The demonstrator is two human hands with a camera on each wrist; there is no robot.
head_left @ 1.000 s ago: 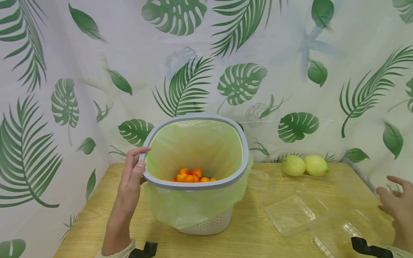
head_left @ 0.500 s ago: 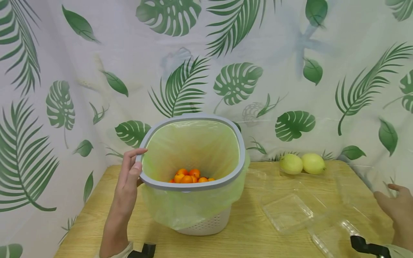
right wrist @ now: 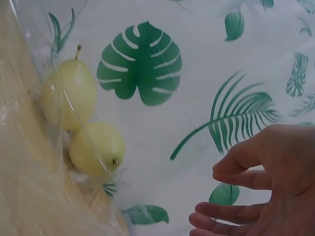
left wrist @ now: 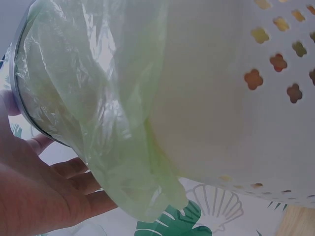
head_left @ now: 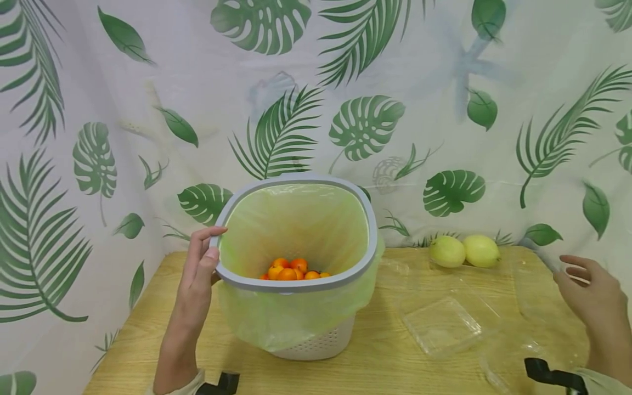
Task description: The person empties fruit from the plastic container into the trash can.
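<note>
A pale perforated waste bin with a grey rim stands left of the table's middle, lined with a green plastic bag folded over the outside. Several small orange fruits, like tangerines, lie inside. My left hand holds the rim on its left side, thumb and a finger at the edge; in the left wrist view, other fingers reach beside the hanging bag. Off at the table's right side, my right hand is held in the air, fingers loosely bent and holding nothing.
Two yellow-green pears sit at the back right against the leaf-patterned sheet. Clear plastic containers lie on the wooden table between the bin and my right hand, their edges hard to see.
My right hand has dipped at the right edge, then come up and inward to the left. My left hand still holds the bin's rim; the bin and fruit stay put.
</note>
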